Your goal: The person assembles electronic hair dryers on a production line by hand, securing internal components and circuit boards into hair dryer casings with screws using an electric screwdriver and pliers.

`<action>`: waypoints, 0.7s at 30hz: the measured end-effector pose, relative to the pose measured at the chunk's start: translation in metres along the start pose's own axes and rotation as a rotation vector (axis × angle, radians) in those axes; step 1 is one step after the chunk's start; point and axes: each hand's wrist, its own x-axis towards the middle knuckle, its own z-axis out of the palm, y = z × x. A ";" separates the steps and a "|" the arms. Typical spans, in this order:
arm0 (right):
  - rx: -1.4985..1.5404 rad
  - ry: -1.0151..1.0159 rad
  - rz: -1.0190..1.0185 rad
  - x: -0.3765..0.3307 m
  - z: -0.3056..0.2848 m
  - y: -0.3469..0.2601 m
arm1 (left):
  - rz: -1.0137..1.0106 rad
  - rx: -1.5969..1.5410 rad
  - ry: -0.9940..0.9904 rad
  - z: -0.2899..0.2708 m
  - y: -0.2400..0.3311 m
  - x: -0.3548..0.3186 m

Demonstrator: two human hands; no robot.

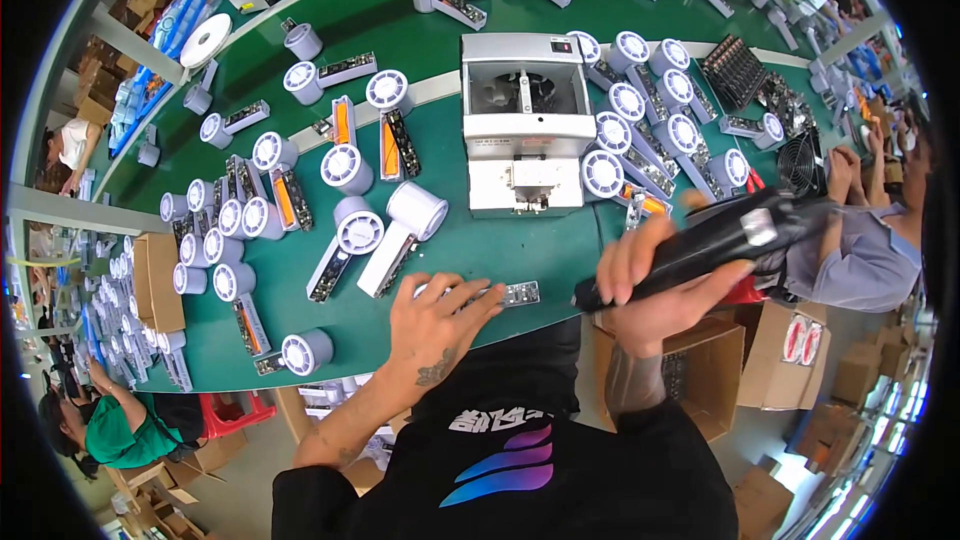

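Observation:
My left hand (437,317) lies flat on the green table's (400,140) near edge, fingers spread, pressing on a small circuit board strip (520,293) beside a white fan unit. My right hand (645,280) grips a black electric screwdriver (705,240) held slanted above the table edge, its tip pointing down-left toward the strip. A grey box-shaped machine (524,120) stands just beyond both hands.
Several white round fan units with handles (350,240) cover the table left and right of the machine. Trays of circuit boards (735,70) lie at the far right. Another person (860,250) works to my right. Cardboard boxes (700,370) stand below the table.

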 end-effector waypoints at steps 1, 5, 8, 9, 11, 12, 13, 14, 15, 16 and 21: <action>-0.054 -0.025 -0.113 0.015 0.013 -0.001 | 0.000 -0.004 0.008 0.002 -0.004 -0.001; -0.311 -0.156 -0.249 0.066 0.049 0.027 | 0.132 0.021 0.099 0.006 -0.015 -0.003; -0.529 -0.308 -0.234 0.085 0.057 0.041 | 0.146 0.041 0.107 0.008 -0.013 -0.004; -0.562 -0.322 -0.209 0.085 0.060 0.044 | 0.142 0.059 0.130 0.009 -0.013 -0.006; -0.576 -0.310 -0.209 0.082 0.059 0.047 | 0.131 0.042 0.133 0.008 -0.015 -0.004; -0.541 -0.285 -0.205 0.081 0.057 0.046 | 0.124 0.030 0.132 0.007 -0.014 -0.003; -0.505 -0.259 -0.200 0.079 0.054 0.045 | 0.122 0.020 0.130 0.006 -0.015 -0.002; -0.519 -0.256 -0.134 0.074 0.052 0.042 | 0.111 0.017 0.118 0.006 -0.016 -0.001; -0.526 -0.255 -0.127 0.069 0.046 0.041 | 0.100 0.014 0.106 0.006 -0.017 -0.001; -0.561 -0.279 -0.068 0.061 0.037 0.040 | 0.096 0.007 0.104 0.007 -0.017 -0.002; -0.329 -0.185 0.065 0.019 0.021 0.028 | 0.115 0.043 0.131 0.008 -0.015 0.000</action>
